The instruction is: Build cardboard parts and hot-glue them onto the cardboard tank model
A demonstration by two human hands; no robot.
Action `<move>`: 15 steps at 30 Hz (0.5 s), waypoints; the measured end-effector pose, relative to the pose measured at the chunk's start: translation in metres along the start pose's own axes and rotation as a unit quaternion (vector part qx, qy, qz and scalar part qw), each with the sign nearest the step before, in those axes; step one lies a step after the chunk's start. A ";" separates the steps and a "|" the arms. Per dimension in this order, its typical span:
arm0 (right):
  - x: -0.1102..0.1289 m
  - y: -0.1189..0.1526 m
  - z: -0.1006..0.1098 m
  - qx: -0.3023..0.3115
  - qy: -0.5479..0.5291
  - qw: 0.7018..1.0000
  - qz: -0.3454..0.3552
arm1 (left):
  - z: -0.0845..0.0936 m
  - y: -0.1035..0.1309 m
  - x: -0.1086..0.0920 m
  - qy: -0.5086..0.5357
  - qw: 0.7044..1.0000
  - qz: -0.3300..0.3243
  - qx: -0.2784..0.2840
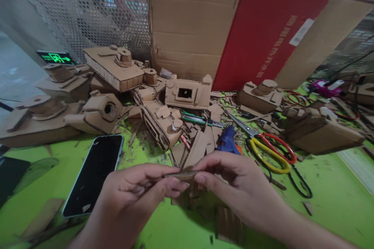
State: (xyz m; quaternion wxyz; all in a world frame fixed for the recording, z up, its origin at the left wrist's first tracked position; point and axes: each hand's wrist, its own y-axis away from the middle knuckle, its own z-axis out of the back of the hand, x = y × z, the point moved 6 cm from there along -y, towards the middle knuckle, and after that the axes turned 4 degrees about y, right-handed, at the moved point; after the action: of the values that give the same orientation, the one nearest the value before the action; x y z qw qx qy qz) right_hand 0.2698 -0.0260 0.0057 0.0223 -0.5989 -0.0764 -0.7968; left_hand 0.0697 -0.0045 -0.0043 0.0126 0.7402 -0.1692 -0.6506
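Observation:
A small strip of cardboard (187, 175) is pinched between both hands above the green table, its corrugated edge facing up. My left hand (140, 190) grips its left end with thumb and fingers. At the other end, my right hand (233, 179) holds it between thumb and forefinger. Just beyond the right hand lies a blue glue gun (229, 140), partly covered by the fingers. Scissors (270, 149) with red and yellow handles rest to its right. A dark-screened phone (95, 173) lies beside the left hand. Under the hands, a cardboard piece (228, 223) sits on the table.
Several cardboard tank-like models (113, 66) crowd the back and left. Another cardboard model (321, 132) stands at the right. A green utility knife (194, 118) lies among cardboard scraps. Behind rises a large cardboard sheet (189, 19) with a red panel (271, 19).

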 end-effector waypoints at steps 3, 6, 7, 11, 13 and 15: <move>0.006 0.000 0.001 -0.011 0.028 0.999 0.033 | -0.004 0.000 -0.004 -0.005 1.000 0.000 0.004; 0.009 0.000 0.003 -0.016 0.047 0.997 0.055 | -0.004 -0.001 -0.006 -0.015 1.000 0.006 -0.003; 0.010 0.000 0.003 -0.018 0.055 0.996 0.062 | -0.004 -0.001 -0.007 -0.016 1.000 0.004 -0.005; 0.010 0.002 0.004 -0.018 0.086 0.992 0.093 | -0.005 -0.002 -0.008 -0.012 1.000 -0.004 0.010; 0.010 0.004 0.003 -0.015 0.095 0.990 0.103 | -0.004 -0.002 -0.008 -0.014 1.000 -0.002 0.010; 0.010 0.004 0.002 -0.014 0.099 0.989 0.109 | -0.003 -0.002 -0.007 -0.020 1.000 0.003 0.006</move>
State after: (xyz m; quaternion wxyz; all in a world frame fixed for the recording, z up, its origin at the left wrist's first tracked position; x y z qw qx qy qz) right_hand 0.2695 -0.0290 0.0166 0.1080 -0.5221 0.0035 -0.8460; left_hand 0.0719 -0.0016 0.0028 0.0066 0.7265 -0.1759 -0.6642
